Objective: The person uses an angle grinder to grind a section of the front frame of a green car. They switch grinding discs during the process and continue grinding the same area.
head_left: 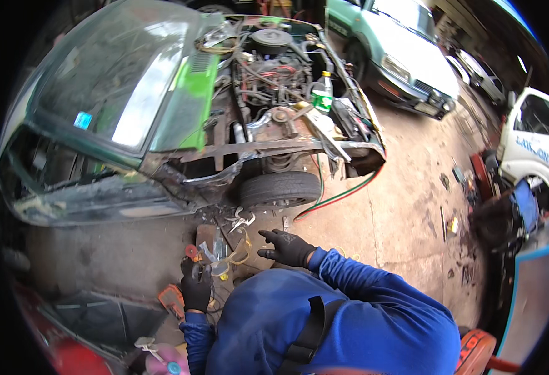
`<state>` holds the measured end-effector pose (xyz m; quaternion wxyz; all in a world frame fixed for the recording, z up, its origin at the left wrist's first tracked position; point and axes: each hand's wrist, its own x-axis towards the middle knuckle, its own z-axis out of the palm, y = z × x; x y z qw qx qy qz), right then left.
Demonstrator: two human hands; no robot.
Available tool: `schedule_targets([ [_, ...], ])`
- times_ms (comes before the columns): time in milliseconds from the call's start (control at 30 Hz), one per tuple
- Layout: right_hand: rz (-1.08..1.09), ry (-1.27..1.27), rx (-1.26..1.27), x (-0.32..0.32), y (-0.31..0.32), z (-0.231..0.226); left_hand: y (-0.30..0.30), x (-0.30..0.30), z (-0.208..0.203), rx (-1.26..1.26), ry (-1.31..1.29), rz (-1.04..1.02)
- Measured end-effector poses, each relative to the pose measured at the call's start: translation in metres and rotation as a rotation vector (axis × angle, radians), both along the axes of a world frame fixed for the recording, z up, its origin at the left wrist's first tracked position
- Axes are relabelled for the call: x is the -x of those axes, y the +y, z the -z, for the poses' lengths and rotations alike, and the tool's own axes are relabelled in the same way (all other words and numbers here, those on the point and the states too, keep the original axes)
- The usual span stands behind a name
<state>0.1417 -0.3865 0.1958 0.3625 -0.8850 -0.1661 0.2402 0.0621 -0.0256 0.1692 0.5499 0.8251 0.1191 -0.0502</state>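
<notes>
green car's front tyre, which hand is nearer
Right: the right hand is below the tyre in the picture; the left hand is farther off, lower and to the left.

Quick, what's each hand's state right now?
Left hand: seems closed on a red-tipped tool.
Right hand: open, nothing visible in it.

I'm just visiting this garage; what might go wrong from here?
The red-ended tool at the left hand is close to what look like goggles, and might knock them. The red and green hoses loop over the floor near the front tyre; a foot could snag them. The bottle in the engine bay might tip if the car is bumped.
</notes>
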Motion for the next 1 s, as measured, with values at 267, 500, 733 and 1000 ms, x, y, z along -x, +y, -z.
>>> schedule_targets([
  [267,0.213,0.15,-0.083,0.011,-0.04,0.001,-0.054,-0.055,-0.037,0.052,0.013,0.162],
  [500,0.275,0.283,-0.31,-0.013,-0.088,0.005,-0.099,-0.083,-0.058,-0.062,0.006,0.227],
  [733,0.282,0.12,-0.453,-0.03,-0.113,0.035,-0.132,-0.089,-0.054,0.116,0.098,0.163],
  [1000,0.507,0.269,-0.516,-0.014,-0.109,0.005,-0.13,-0.13,-0.048,-0.066,0.009,0.386],
])
